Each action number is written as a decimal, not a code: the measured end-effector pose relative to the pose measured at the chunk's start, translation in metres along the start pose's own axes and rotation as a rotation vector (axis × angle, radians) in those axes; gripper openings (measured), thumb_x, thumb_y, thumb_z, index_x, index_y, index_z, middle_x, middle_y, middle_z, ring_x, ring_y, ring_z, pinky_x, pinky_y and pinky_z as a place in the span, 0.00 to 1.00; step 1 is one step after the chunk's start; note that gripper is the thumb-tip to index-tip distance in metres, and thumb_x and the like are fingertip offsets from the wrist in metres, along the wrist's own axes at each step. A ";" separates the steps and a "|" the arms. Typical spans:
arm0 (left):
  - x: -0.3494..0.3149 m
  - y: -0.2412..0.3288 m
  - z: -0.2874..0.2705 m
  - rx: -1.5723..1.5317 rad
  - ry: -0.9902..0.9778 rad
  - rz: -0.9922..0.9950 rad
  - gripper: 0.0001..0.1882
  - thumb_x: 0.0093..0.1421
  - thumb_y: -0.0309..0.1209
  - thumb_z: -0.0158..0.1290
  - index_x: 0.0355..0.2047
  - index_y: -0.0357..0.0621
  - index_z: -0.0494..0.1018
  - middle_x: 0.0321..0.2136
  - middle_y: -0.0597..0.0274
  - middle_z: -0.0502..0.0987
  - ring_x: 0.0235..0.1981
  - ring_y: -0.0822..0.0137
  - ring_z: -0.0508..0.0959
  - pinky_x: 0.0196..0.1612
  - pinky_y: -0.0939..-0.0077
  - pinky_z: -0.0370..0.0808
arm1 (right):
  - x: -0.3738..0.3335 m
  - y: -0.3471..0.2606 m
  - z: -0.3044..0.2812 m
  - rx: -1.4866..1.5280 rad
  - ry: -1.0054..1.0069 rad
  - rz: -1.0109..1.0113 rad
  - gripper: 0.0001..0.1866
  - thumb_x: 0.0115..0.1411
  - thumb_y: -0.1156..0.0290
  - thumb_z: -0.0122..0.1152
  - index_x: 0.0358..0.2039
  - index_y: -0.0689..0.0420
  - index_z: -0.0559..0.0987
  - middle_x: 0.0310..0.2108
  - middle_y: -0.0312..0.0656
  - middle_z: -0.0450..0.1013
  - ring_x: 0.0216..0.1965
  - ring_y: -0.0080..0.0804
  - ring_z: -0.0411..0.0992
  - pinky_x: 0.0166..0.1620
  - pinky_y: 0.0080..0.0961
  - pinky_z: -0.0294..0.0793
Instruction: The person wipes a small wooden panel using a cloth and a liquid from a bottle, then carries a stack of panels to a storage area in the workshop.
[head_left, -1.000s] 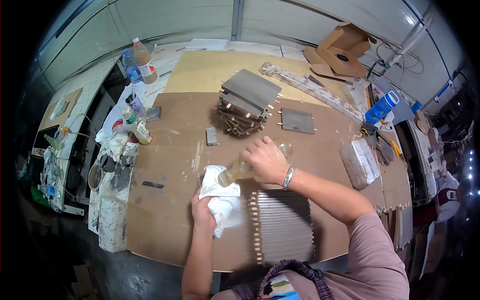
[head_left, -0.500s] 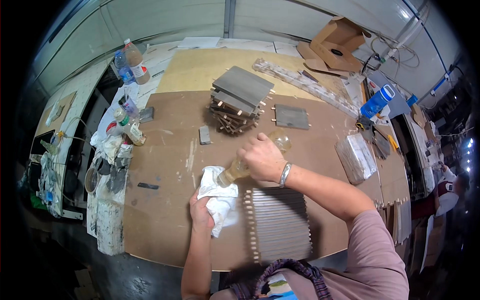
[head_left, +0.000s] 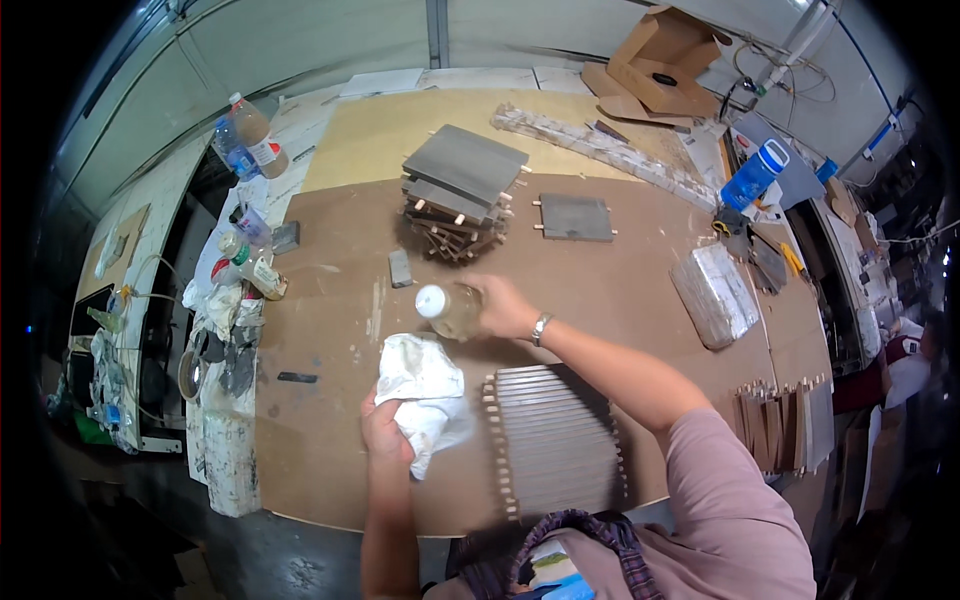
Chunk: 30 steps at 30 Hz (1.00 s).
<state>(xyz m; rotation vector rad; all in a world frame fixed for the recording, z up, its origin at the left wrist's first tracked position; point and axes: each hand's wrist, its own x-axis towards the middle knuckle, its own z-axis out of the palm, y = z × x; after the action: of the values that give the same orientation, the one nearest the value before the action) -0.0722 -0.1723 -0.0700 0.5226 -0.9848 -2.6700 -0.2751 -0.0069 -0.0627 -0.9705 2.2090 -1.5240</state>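
Observation:
My left hand (head_left: 386,430) is closed on a white cloth (head_left: 420,372), which bunches above the fingers and hangs down beside them. A clear plastic bottle (head_left: 458,314) with a white cap is gripped in my right hand (head_left: 503,306), upright just beyond the cloth and apart from it. The bottle holds a pale yellowish liquid. Below my right forearm lies a row of grey slats (head_left: 555,440) packed side by side, with light wooden pegs at their ends. Past the bottle stands an uneven stack of grey boards (head_left: 468,165) with similar pegs.
One pegged grey board (head_left: 576,218) lies right of the stack. A small grey block (head_left: 400,268) and a dark strip (head_left: 297,377) are on the brown tabletop (head_left: 330,440). A wrapped block (head_left: 714,297) and a blue bottle (head_left: 756,175) stand right; bottles and rags line the left edge.
The bottle was tipped with its mouth against the cloth; now it is turned upright and away from it. My right hand has moved left and rotated. The left hand keeps the cloth.

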 end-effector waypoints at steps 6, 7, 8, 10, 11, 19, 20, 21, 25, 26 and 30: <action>-0.028 0.015 0.015 0.258 -0.042 0.023 0.20 0.54 0.18 0.47 0.49 0.26 0.71 0.43 0.46 0.78 0.43 0.55 0.80 0.49 0.63 0.77 | 0.005 0.022 -0.007 0.350 -0.099 0.023 0.49 0.33 0.77 0.80 0.58 0.61 0.67 0.54 0.39 0.70 0.55 0.28 0.67 0.60 0.29 0.66; -0.032 0.017 0.023 0.295 -0.036 0.012 0.19 0.54 0.16 0.46 0.48 0.26 0.72 0.42 0.48 0.78 0.43 0.58 0.80 0.48 0.66 0.77 | 0.003 0.020 -0.015 0.369 -0.114 0.040 0.49 0.33 0.78 0.80 0.59 0.61 0.66 0.55 0.39 0.69 0.55 0.28 0.66 0.60 0.29 0.65; -0.035 0.018 0.028 0.336 -0.058 0.005 0.18 0.54 0.16 0.47 0.47 0.26 0.72 0.42 0.49 0.79 0.43 0.59 0.80 0.48 0.67 0.77 | -0.002 0.030 -0.021 0.388 -0.110 0.032 0.51 0.34 0.77 0.80 0.61 0.60 0.64 0.54 0.40 0.70 0.55 0.30 0.67 0.60 0.29 0.66; -0.043 0.020 0.034 0.426 -0.093 0.001 0.17 0.54 0.15 0.47 0.45 0.27 0.73 0.41 0.50 0.79 0.42 0.62 0.80 0.46 0.70 0.76 | -0.014 0.046 -0.031 0.437 -0.110 0.010 0.53 0.36 0.75 0.80 0.63 0.59 0.60 0.52 0.42 0.72 0.56 0.34 0.68 0.59 0.30 0.66; -0.046 0.021 0.041 0.467 -0.139 0.025 0.17 0.55 0.15 0.50 0.47 0.25 0.74 0.41 0.51 0.79 0.41 0.64 0.80 0.47 0.72 0.75 | -0.024 0.049 -0.039 0.415 -0.068 0.023 0.50 0.39 0.74 0.78 0.63 0.59 0.62 0.53 0.43 0.72 0.56 0.35 0.68 0.60 0.31 0.66; -0.052 -0.006 0.120 1.183 -0.528 0.311 0.19 0.58 0.19 0.49 0.50 0.32 0.74 0.50 0.45 0.77 0.50 0.57 0.78 0.54 0.69 0.71 | -0.168 0.047 -0.091 0.539 -0.010 0.213 0.26 0.67 0.52 0.48 0.53 0.63 0.74 0.54 0.48 0.72 0.55 0.39 0.71 0.60 0.32 0.66; -0.050 -0.021 0.131 1.262 -0.617 0.365 0.20 0.57 0.18 0.48 0.51 0.34 0.74 0.51 0.43 0.76 0.51 0.53 0.77 0.54 0.67 0.72 | -0.180 0.046 -0.078 0.601 0.045 0.245 0.29 0.68 0.49 0.46 0.51 0.65 0.75 0.51 0.48 0.74 0.54 0.37 0.71 0.58 0.32 0.67; -0.051 -0.040 0.147 1.365 -0.745 0.415 0.21 0.55 0.18 0.48 0.51 0.35 0.74 0.52 0.45 0.75 0.53 0.51 0.76 0.56 0.63 0.70 | -0.191 0.047 -0.071 0.607 0.086 0.314 0.27 0.68 0.51 0.47 0.51 0.65 0.75 0.49 0.48 0.74 0.53 0.35 0.71 0.58 0.33 0.68; -0.056 -0.089 0.159 1.758 -1.127 0.430 0.34 0.44 0.17 0.51 0.56 0.44 0.71 0.59 0.56 0.69 0.63 0.53 0.64 0.66 0.49 0.53 | -0.209 0.077 -0.027 0.903 0.425 0.343 0.20 0.68 0.63 0.48 0.50 0.66 0.72 0.41 0.45 0.76 0.46 0.28 0.71 0.54 0.27 0.70; -0.055 -0.082 0.157 1.837 -1.123 0.435 0.35 0.44 0.17 0.50 0.57 0.45 0.69 0.61 0.57 0.67 0.64 0.54 0.63 0.65 0.47 0.53 | -0.216 0.124 -0.013 0.401 0.582 0.022 0.20 0.69 0.61 0.48 0.45 0.67 0.74 0.37 0.42 0.76 0.41 0.26 0.72 0.50 0.25 0.72; -0.058 -0.047 0.112 2.075 -1.051 0.443 0.38 0.45 0.18 0.50 0.62 0.44 0.63 0.66 0.57 0.60 0.67 0.53 0.58 0.65 0.40 0.49 | -0.204 0.062 -0.038 0.529 0.401 0.244 0.23 0.70 0.56 0.47 0.38 0.68 0.77 0.35 0.44 0.77 0.38 0.26 0.72 0.46 0.23 0.71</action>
<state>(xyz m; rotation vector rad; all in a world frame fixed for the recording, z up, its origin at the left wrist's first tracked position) -0.0707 -0.0533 -0.0077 -0.8833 -3.1529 -0.4087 -0.1698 0.1697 -0.1314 -0.2419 1.8847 -2.1534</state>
